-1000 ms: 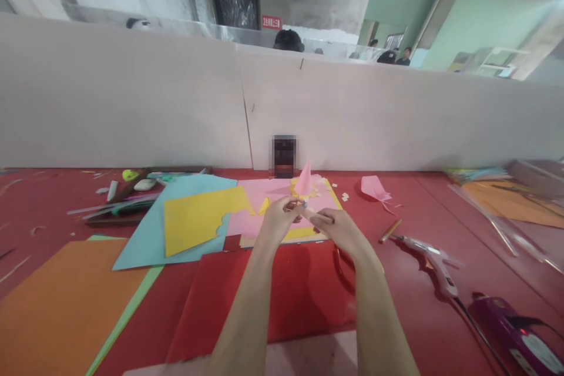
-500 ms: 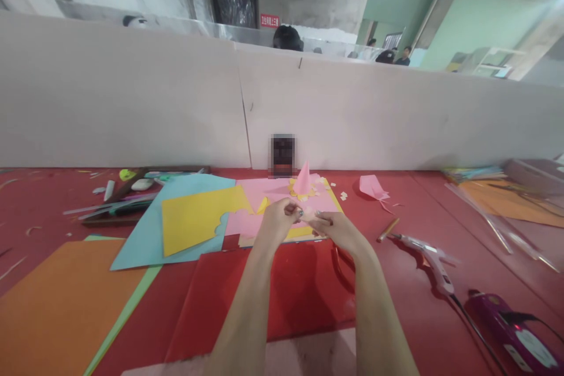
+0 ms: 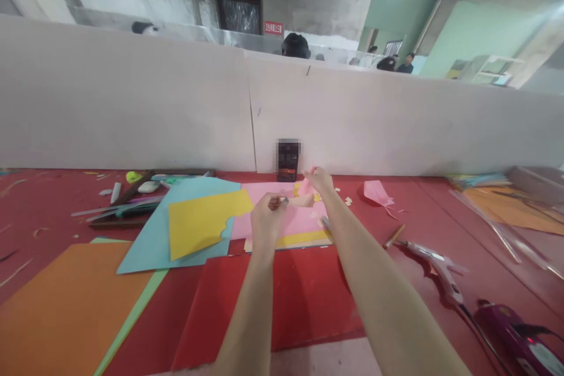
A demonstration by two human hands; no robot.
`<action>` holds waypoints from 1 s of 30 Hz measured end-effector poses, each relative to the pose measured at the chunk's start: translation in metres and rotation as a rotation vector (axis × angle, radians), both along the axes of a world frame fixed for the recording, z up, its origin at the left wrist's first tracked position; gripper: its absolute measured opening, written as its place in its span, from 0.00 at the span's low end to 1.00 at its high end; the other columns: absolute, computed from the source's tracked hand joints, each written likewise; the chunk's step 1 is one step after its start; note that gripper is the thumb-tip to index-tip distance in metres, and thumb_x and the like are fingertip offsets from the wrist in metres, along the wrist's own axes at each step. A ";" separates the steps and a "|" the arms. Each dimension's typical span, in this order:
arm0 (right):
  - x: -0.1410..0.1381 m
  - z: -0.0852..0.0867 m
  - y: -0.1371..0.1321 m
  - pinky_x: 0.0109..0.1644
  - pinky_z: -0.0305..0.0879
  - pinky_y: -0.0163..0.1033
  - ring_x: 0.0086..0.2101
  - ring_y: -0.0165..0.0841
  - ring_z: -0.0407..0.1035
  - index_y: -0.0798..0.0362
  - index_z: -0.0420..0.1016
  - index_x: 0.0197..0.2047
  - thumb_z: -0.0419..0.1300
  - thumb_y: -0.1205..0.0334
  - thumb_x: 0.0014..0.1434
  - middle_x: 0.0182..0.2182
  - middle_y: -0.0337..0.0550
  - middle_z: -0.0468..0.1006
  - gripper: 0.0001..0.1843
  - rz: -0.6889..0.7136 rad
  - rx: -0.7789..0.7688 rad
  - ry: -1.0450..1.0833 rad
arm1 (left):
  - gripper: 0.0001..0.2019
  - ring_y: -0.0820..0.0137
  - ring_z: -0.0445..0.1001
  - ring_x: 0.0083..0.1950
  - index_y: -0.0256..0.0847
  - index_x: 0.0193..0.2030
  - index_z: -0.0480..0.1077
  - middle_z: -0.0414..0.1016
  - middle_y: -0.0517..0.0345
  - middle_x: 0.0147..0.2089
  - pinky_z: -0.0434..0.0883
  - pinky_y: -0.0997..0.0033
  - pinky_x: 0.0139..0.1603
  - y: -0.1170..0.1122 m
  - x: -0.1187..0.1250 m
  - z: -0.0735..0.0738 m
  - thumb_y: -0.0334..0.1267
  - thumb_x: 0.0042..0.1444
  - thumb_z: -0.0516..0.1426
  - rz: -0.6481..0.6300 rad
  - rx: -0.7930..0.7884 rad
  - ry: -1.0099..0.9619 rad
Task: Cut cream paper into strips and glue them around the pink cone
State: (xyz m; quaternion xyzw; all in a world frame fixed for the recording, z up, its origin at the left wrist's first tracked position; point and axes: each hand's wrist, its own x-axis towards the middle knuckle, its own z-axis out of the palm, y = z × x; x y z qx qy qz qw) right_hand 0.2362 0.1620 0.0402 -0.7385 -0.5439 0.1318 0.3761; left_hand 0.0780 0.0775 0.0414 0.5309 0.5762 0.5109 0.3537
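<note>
My left hand [image 3: 268,218] is closed in a pinch above the pink paper sheet [image 3: 291,220], holding a small thin piece I cannot make out. My right hand [image 3: 319,180] has reached forward and its fingers close on the pink paper cone [image 3: 307,185], which stands at the far edge of the pink sheet on a yellow cut-out. A yellow sheet [image 3: 200,222] lies on a light blue sheet [image 3: 150,235] to the left. Under my forearms lies a red sheet [image 3: 304,299].
An orange sheet [image 3: 66,305] covers the near left. A tray of tools [image 3: 127,200] sits at the far left. A glue gun [image 3: 434,264] and a purple device [image 3: 515,329] lie at right. A folded pink paper [image 3: 376,192] and a dark small box [image 3: 288,160] stand near the white partition.
My right hand left the left hand and reached forward to the pink cone. The left hand stayed pinched over the pink sheet. The view shifted slightly.
</note>
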 end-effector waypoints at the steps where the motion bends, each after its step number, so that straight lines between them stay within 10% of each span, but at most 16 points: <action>1: 0.000 0.000 0.001 0.34 0.58 0.36 0.31 0.37 0.68 0.56 0.74 0.32 0.56 0.54 0.52 0.27 0.47 0.75 0.14 0.000 -0.004 -0.012 | 0.03 0.71 0.72 0.31 0.40 0.28 0.70 0.74 0.59 0.28 0.67 0.72 0.35 0.000 -0.001 0.001 0.34 0.45 0.56 0.007 0.002 0.010; 12: 0.002 0.039 -0.083 0.29 0.54 0.32 0.25 0.30 0.63 0.53 0.70 0.28 0.53 0.50 0.52 0.24 0.38 0.72 0.15 0.100 0.137 -0.006 | 0.09 0.72 0.73 0.33 0.39 0.32 0.70 0.73 0.60 0.29 0.68 0.72 0.38 0.001 -0.019 0.014 0.40 0.43 0.59 0.308 0.147 -0.347; 22: -0.011 0.022 -0.139 0.28 0.59 0.33 0.27 0.30 0.64 0.51 0.74 0.42 0.61 0.55 0.46 0.27 0.38 0.72 0.18 0.381 -0.210 0.146 | 0.10 0.72 0.74 0.33 0.39 0.32 0.71 0.74 0.59 0.30 0.69 0.71 0.38 -0.017 -0.015 0.038 0.40 0.42 0.61 0.015 0.026 -0.297; 30: 0.013 0.044 -0.152 0.32 0.63 0.36 0.27 0.32 0.66 0.55 0.76 0.38 0.48 0.46 0.57 0.27 0.44 0.73 0.24 0.147 0.132 0.412 | 0.08 0.71 0.75 0.28 0.40 0.32 0.72 0.73 0.60 0.26 0.72 0.69 0.36 -0.035 -0.003 0.054 0.39 0.44 0.60 -0.274 -0.013 -0.217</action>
